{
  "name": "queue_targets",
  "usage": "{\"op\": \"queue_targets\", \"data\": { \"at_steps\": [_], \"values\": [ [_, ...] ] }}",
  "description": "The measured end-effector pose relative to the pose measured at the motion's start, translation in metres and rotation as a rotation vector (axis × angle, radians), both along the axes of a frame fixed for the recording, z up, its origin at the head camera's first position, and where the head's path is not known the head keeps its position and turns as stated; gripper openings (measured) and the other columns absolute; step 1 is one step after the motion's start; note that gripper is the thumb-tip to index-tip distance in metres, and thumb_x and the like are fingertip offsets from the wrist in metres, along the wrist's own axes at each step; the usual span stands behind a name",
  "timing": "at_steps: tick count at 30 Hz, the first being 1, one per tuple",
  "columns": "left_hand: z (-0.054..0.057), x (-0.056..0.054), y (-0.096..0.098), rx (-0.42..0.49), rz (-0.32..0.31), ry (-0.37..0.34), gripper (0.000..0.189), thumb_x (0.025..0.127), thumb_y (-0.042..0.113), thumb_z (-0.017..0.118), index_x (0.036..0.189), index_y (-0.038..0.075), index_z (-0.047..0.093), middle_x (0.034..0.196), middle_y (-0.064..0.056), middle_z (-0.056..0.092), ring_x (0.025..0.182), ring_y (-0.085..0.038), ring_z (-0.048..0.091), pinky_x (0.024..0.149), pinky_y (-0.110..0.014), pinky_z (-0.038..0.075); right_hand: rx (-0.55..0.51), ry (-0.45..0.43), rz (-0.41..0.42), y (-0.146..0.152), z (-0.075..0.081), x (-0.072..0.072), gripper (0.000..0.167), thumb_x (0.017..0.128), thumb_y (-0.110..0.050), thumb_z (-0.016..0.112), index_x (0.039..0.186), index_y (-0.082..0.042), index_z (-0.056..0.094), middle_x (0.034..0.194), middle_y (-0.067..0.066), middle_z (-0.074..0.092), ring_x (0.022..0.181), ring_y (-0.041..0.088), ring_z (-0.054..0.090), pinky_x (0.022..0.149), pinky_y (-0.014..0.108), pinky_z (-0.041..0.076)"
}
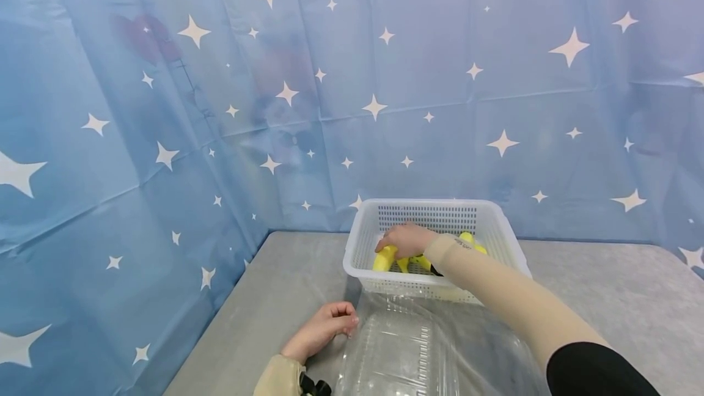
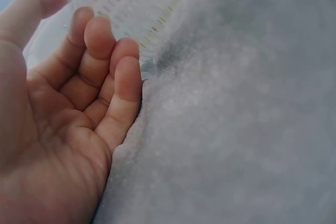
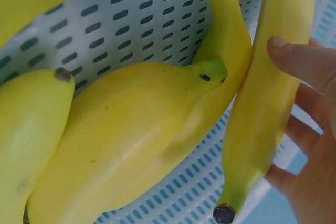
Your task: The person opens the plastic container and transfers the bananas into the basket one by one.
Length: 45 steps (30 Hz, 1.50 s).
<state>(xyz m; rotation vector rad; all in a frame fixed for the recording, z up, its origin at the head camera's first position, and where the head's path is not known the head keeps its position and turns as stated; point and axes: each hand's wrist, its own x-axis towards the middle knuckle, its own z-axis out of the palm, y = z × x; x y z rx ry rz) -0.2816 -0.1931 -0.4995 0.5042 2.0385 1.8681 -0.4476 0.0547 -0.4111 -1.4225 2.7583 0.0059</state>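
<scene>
My right hand (image 1: 407,240) reaches into a white perforated basket (image 1: 360,274) and holds a banana (image 3: 257,108). Its thumb lies on the near face of the peel, with the fingers behind. Several more bananas (image 3: 115,124) lie beside it in the basket, one with its tip overlapping another. In front of the basket sits a clear plastic container (image 1: 393,353) with ribbed edges. My left hand (image 1: 327,326) rests at that container's left side. Its fingers (image 2: 126,80) are loosely bent, the thumb stands apart, and the palm holds nothing.
Clear plastic sheet (image 1: 484,347) spreads right of the container, below my right forearm. The grey table (image 1: 297,267) ends at a blue curtain (image 1: 308,109) with white stars, along the back and left.
</scene>
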Motion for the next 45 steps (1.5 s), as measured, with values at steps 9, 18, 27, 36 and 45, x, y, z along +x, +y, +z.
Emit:
{"op": "queue_targets", "data": {
  "at_steps": [9, 18, 27, 36, 45],
  "values": [
    [0.001, 0.000, 0.001, -0.005, -0.009, 0.016, 0.017, 0.092, 0.008, 0.060, 0.081, -0.003, 0.055, 0.070, 0.005, 0.054, 0.065, -0.009, 0.049, 0.066, -0.024, 0.044, -0.025, 0.015, -0.018, 0.003, 0.002, 0.000, 0.043, 0.086, -0.008, 0.072, 0.126, -0.023, 0.067, 0.125, -0.002, 0.063, 0.120, 0.024, 0.054, 0.101, 0.047, 0.040],
    [0.001, 0.000, 0.004, -0.011, -0.010, 0.027, 0.030, 0.092, 0.009, 0.060, 0.092, -0.019, 0.049, 0.070, 0.005, 0.054, 0.065, -0.008, 0.049, 0.065, -0.023, 0.044, 0.005, -0.043, -0.121, 0.009, 0.012, 0.010, 0.053, 0.083, -0.002, 0.070, 0.132, -0.019, 0.061, 0.132, 0.002, 0.059, 0.126, 0.029, 0.049, 0.104, 0.052, 0.036],
    [0.001, 0.000, 0.006, 0.004, -0.006, 0.017, 0.015, 0.091, 0.009, 0.061, 0.081, -0.001, 0.056, 0.070, 0.005, 0.054, 0.065, -0.008, 0.049, 0.065, -0.023, 0.044, -0.007, -0.100, -0.163, 0.014, 0.012, 0.012, 0.052, 0.084, 0.000, 0.068, 0.133, -0.016, 0.061, 0.132, 0.004, 0.059, 0.123, 0.028, 0.051, 0.100, 0.047, 0.041],
    [0.000, 0.001, 0.002, 0.011, -0.002, -0.004, 0.013, 0.092, 0.008, 0.060, 0.079, 0.010, 0.058, 0.070, 0.005, 0.055, 0.066, -0.009, 0.049, 0.067, -0.024, 0.044, -0.031, -0.159, -0.182, 0.017, 0.022, 0.006, 0.050, 0.089, -0.007, 0.067, 0.137, -0.018, 0.056, 0.135, 0.007, 0.056, 0.123, 0.030, 0.051, 0.097, 0.045, 0.044],
    [-0.001, 0.004, 0.001, -0.004, -0.008, 0.012, 0.022, 0.090, 0.010, 0.062, 0.070, 0.013, 0.054, 0.067, 0.007, 0.055, 0.063, -0.009, 0.048, 0.065, -0.023, 0.043, -0.087, -0.207, -0.201, 0.038, 0.054, 0.017, 0.044, 0.094, -0.015, 0.065, 0.137, -0.014, 0.056, 0.138, 0.006, 0.053, 0.129, 0.031, 0.046, 0.103, 0.047, 0.039]
  ]
}}
